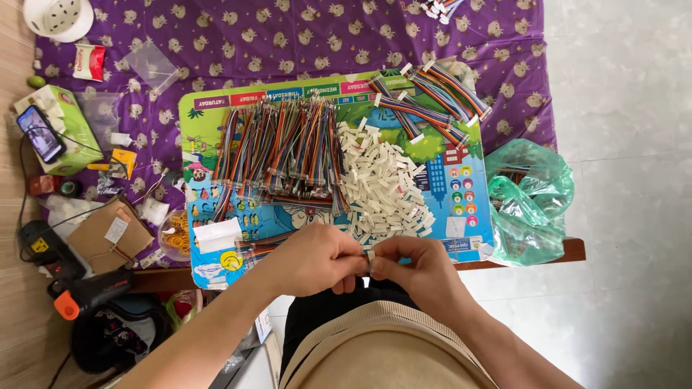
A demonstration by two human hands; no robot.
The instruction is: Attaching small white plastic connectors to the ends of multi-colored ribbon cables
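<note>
**Inspector:** Report what the hands hold.

**Operator:** I see the left hand [317, 259] and the right hand [422, 270] meeting at the near edge of the table, fingertips together. Between them sits a small white connector [370, 257], pinched by both. The left hand is curled closed around a multicoloured ribbon wire [263, 246] that trails left from its fist over the board. The right hand is closed on the connector with thumb and forefinger. I cannot tell whether wire and connector are already joined; the fingers cover that spot.

**Inspector:** Immediate surroundings?

**Operator:** Just beyond the hands lies a colourful printed board [216, 108] carrying the stock. A heap of white connectors [382, 180] sits just far of the hands, touching a broad bundle of coloured wires [281, 148] on its left. At the board's far right corner lie finished cables [432, 101] with white ends fitted, fanned out. A white paper slip [216, 234] rests on the board's near left.

**Inspector:** Further out?

**Operator:** The board rests on a purple patterned cloth [288, 36]. At the right, a green plastic bag [530, 202] hangs at the table edge, with wires inside. To the left I note a green tissue box [72, 122] with a phone [42, 133] on top, a brown cardboard piece [108, 234], and yellow rubber bands [176, 234] in a clear tub. Near left, below the table, lies a black tool with an orange tip [86, 294].
</note>
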